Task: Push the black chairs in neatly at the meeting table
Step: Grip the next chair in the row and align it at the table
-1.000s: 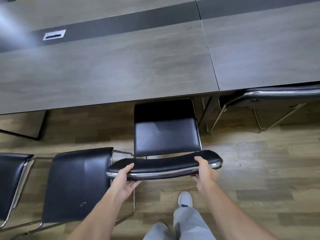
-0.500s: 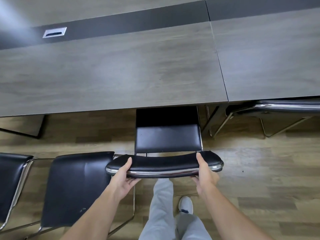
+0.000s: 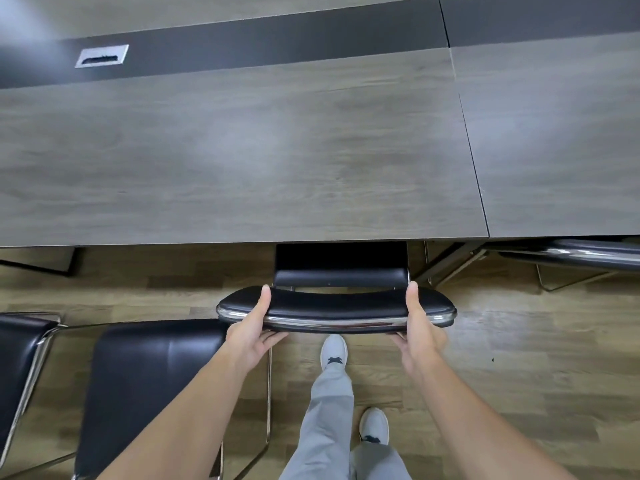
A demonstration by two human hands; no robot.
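Grey meeting table (image 3: 242, 161) fills the upper frame, and from lower left I see my left hand (image 3: 254, 329) and right hand (image 3: 417, 329) clamped on the centre black chair's backrest (image 3: 336, 308), a stiff, light-looking frame, seat mostly tucked under.

Sitting at 12 o'clock, filling the upper view: the table (image 3: 242, 150), with a cable port (image 3: 102, 56) lying in it at 11 o'clock. Tucking under its near edge at centre: the middle chair (image 3: 341, 271), backrest top (image 3: 336, 308) nearest, both hands (image 3: 254, 332) (image 3: 417, 329) resting on it. Standing at 7 o'clock, clear of the table: a second chair (image 3: 152, 375); a third (image 3: 20, 351) at 9 o'clock. Lying under the table at 3 o'clock: another chair (image 3: 588, 254). Standing at 6 o'clock on the floor (image 3: 519, 358): two feet.
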